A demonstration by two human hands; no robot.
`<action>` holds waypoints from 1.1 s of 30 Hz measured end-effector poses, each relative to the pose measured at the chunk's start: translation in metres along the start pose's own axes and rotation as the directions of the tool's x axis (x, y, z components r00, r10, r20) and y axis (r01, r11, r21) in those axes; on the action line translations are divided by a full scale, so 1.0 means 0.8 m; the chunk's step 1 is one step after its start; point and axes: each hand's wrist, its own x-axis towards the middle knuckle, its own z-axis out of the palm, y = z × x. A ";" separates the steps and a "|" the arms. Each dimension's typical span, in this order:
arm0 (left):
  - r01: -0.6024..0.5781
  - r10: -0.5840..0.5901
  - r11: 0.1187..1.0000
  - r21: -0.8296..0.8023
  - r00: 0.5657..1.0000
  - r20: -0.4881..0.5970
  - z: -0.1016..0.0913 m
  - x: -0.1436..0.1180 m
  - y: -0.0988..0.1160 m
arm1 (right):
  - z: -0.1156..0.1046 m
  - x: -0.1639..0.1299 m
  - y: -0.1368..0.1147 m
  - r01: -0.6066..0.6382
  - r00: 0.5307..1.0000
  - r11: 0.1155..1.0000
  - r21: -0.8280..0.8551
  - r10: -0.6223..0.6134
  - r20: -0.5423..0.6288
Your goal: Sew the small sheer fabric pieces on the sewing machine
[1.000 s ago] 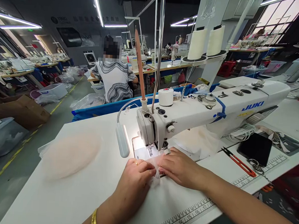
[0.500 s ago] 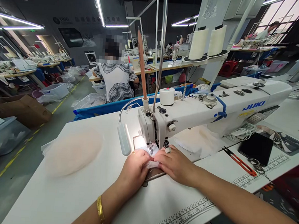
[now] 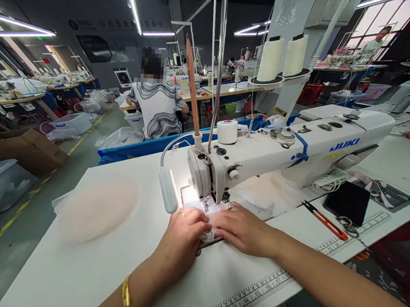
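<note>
Right at the needle of the sewing machine [image 3: 260, 152], both hands press down on a small scrap of sheer white fabric [image 3: 209, 235]. The left hand [image 3: 182, 238] lies curled with its fingers bent onto the fabric's left edge; it wears a ring, and a gold bangle [image 3: 126, 296] sits on that wrist. The right hand [image 3: 244, 230] lies flat, palm down, fingers pointing left, touching the fabric's right side. The two hands sit close together, fingertips almost meeting over the cloth, which shows only as a small crumpled patch between them, just in front of the presser foot [image 3: 207, 204]. Whether either hand pinches the fabric or only pins it to the worktop [image 3: 114, 268] cannot be told.

Left of the left hand, well apart, a pale pink mesh pile [image 3: 97, 209] rests on the worktop. A lamp [image 3: 167, 190] hangs just beyond the left hand. To the right of the right hand lie red snips [image 3: 326, 221], then a black phone [image 3: 348, 203] with keys [image 3: 346, 222] near it. Printed rulers [image 3: 251, 297] run along the worktop's near edge under the right forearm. Two white thread cones [image 3: 283, 56] stand behind the machine. Beyond them, a person in a striped top [image 3: 157, 109] sits at another table.
</note>
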 end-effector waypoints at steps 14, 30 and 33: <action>-0.021 0.015 0.995 0.093 0.998 0.063 -0.002 -0.008 0.017 | -0.004 -0.005 -0.004 -0.001 1.000 0.991 -0.134 0.002 0.010; -0.110 0.111 0.989 0.098 0.994 -0.015 -0.002 -0.003 0.005 | 0.004 -0.003 -0.004 -0.025 1.000 0.971 -0.238 0.026 0.002; -0.102 0.104 0.989 0.107 0.995 -0.013 -0.003 -0.003 0.004 | 0.006 -0.003 -0.001 -0.015 1.000 0.969 -0.246 0.013 -0.013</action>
